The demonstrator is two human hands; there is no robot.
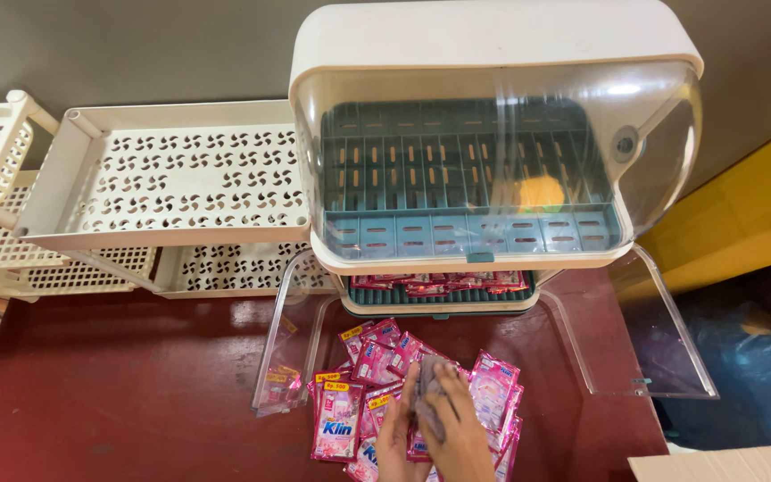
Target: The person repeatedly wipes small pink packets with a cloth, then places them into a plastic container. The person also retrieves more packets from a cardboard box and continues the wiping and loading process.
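Note:
My left hand [393,439] and my right hand [464,436] are pressed together at the bottom centre, both closed around a small crumpled grey cloth [430,393]. Under and around them lies a loose pile of pink sachets [360,393] on the dark red table [136,384]. Just beyond the pile stands a white dish cabinet [493,36] with a clear domed lid [653,152] and a teal rack [466,232]. Its lower compartment holds more pink sachets [443,284], and its clear door [662,357] lies open, flat over the table.
White perforated plastic shelf racks [171,178] stand at the back left against the wall. A clear bag with a few sachets [278,386] lies left of the pile. At the right are a blue plastic bag [760,366] and a cardboard box corner [716,466].

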